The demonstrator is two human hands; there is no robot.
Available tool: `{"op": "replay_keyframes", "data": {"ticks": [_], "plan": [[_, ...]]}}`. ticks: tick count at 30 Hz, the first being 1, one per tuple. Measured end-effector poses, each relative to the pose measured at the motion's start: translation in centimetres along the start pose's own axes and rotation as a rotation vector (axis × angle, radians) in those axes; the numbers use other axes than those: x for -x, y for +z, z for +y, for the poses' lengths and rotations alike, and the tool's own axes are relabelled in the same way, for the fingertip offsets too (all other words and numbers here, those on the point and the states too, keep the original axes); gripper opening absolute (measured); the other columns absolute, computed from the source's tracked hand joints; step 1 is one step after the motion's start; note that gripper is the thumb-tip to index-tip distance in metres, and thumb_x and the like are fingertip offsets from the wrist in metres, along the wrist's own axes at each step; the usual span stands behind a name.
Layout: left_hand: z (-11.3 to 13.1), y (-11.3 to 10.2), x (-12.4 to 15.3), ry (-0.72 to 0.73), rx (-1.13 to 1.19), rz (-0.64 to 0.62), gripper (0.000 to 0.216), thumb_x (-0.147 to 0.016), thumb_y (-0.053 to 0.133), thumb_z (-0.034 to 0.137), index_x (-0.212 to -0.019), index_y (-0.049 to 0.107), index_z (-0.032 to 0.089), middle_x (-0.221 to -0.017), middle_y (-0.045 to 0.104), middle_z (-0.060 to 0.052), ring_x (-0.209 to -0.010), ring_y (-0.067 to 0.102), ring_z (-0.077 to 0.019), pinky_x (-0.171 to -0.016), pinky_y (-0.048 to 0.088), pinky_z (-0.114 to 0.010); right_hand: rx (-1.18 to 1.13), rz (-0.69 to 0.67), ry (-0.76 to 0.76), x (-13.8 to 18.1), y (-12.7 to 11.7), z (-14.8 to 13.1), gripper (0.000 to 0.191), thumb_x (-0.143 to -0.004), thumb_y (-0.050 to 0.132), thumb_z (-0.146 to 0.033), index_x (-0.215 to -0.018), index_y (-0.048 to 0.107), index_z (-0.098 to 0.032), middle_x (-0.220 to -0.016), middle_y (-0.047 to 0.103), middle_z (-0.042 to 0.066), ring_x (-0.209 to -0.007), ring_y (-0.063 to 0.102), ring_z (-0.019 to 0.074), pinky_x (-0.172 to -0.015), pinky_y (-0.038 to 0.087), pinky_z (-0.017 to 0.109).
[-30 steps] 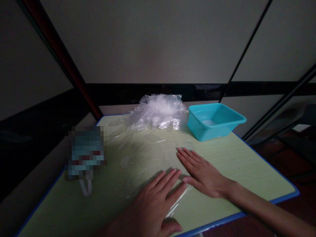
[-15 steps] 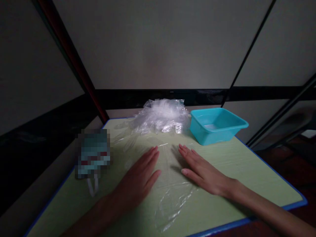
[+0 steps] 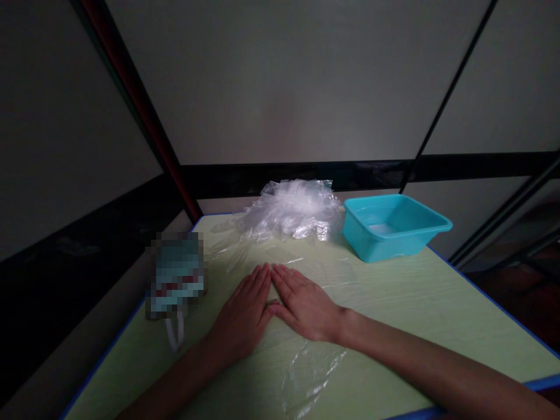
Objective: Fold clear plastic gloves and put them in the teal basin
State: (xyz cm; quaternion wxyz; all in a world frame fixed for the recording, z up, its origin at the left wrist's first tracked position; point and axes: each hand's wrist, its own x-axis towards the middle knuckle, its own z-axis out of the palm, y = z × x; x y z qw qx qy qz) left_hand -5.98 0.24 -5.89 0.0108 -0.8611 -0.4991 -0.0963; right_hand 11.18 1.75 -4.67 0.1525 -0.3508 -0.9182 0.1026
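Observation:
A thin clear plastic sheet, perhaps a disposable glove or bag (image 3: pixel 312 370), lies spread on the pale green table (image 3: pixel 394 309). Flat on its left part rests my left hand (image 3: pixel 245 315), fingers stretched forward and nothing held. My right hand (image 3: pixel 306 303) also lies flat, palm down, its fingers angled toward the left. The fingertips and thumbs of both hands meet near the middle of the table. Much of the plastic is hidden under the hands.
A heap of crinkled clear plastic (image 3: pixel 293 210) sits at the back edge. Right of it stands a turquoise plastic basin (image 3: pixel 385 245). A blurred-out package with a white strap (image 3: pixel 175 332) is on the left. Behind the table rises a panelled wall (image 3: pixel 284 87).
My right hand has moved left until its fingertips and thumb meet those of my left hand. Both hands were apart, hovering or resting over the plastic. The view has shifted slightly.

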Motion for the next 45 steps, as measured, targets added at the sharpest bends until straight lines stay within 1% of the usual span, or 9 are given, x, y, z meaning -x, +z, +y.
{"op": "replay_keyframes", "data": {"ticks": [7,20,24,28,31,34,37,41,45], "plan": [[0.2,-0.1,0.0,-0.043,-0.101,0.005,0.063,-0.087,0.035,0.048,-0.131,0.035,0.003,-0.14,0.03,-0.019,-0.129,0.021,-0.0333,-0.101,0.027,-0.046,0.056,-0.032,0.04,1.5,-0.7,1.2,0.071,-0.089,0.023,-0.055,-0.136,0.026,-0.001,-0.142,0.02,0.018,-0.132,0.014,0.0243,-0.108,0.019,0.039],[0.2,0.0,0.0,-0.097,-0.049,0.041,0.064,-0.086,0.031,0.048,-0.131,0.031,0.002,-0.138,0.031,-0.023,-0.129,0.023,-0.0309,-0.101,0.028,-0.045,0.17,0.044,0.195,6.1,-2.3,5.1,0.066,-0.09,0.025,-0.053,-0.137,0.027,-0.007,-0.141,0.024,0.015,-0.131,0.02,0.0245,-0.105,0.025,0.043],[-0.4,-0.1,-0.4,-0.198,-0.006,0.022,0.064,-0.086,0.029,0.048,-0.129,0.032,0.0,-0.137,0.032,-0.023,-0.128,0.026,-0.0289,-0.102,0.027,-0.043,0.2,0.041,0.209,6.6,-2.5,5.5,0.068,-0.089,0.024,-0.054,-0.135,0.029,-0.003,-0.14,0.025,0.017,-0.13,0.021,0.0252,-0.106,0.025,0.042],[-1.2,-0.8,-0.9,-0.295,-0.028,0.04,0.067,-0.088,0.023,0.047,-0.125,0.033,-0.008,-0.135,0.03,-0.031,-0.127,0.025,-0.0357,-0.1,0.025,-0.051,0.194,0.064,0.196,6.6,-2.4,5.5,0.068,-0.089,0.025,-0.055,-0.136,0.029,-0.006,-0.14,0.026,0.016,-0.13,0.021,0.0246,-0.105,0.025,0.043],[-1.1,-1.6,-1.6,-0.227,-0.031,0.039,0.066,-0.089,0.024,0.046,-0.127,0.032,-0.007,-0.138,0.026,-0.029,-0.13,0.02,-0.033,-0.103,0.021,-0.049,0.191,0.048,0.201,6.5,-2.4,5.4,0.069,-0.089,0.024,-0.055,-0.135,0.029,-0.004,-0.14,0.025,0.017,-0.13,0.021,0.0248,-0.105,0.025,0.043],[-0.1,-2.1,-3.1,-0.09,-0.005,0.013,0.057,-0.09,0.028,0.042,-0.127,0.035,-0.001,-0.138,0.032,-0.021,-0.129,0.025,-0.0246,-0.105,0.024,-0.038,0.197,0.027,0.209,6.4,-2.5,5.4,0.071,-0.089,0.023,-0.056,-0.135,0.029,-0.003,-0.141,0.024,0.017,-0.131,0.02,0.025,-0.105,0.024,0.042],[0.6,-1.7,-5.0,-0.01,0.016,0.018,0.046,-0.09,0.032,0.034,-0.124,0.039,0.004,-0.136,0.038,-0.018,-0.128,0.03,-0.0215,-0.104,0.026,-0.035,0.207,0.01,0.218,6.3,-2.6,5.3,0.071,-0.089,0.022,-0.055,-0.135,0.028,-0.001,-0.141,0.023,0.017,-0.131,0.019,0.0253,-0.106,0.024,0.042],[0.5,-0.4,-6.7,0.016,0.033,0.044,0.039,-0.087,0.037,0.026,-0.121,0.042,0.008,-0.131,0.044,-0.017,-0.123,0.038,-0.022,-0.101,0.031,-0.036,0.227,-0.005,0.22,6.3,-2.6,5.3,0.071,-0.089,0.021,-0.055,-0.136,0.027,-0.001,-0.141,0.022,0.017,-0.131,0.019,0.0254,-0.106,0.024,0.041],[-0.3,0.5,-6.6,-0.007,0.038,0.063,0.047,-0.085,0.042,0.029,-0.123,0.038,0.001,-0.131,0.041,-0.022,-0.123,0.037,-0.027,-0.102,0.029,-0.039,0.239,-0.017,0.224,6.3,-2.6,5.2,0.071,-0.089,0.02,-0.055,-0.136,0.026,-0.002,-0.142,0.02,0.017,-0.131,0.019,0.0255,-0.106,0.023,0.04]]}}
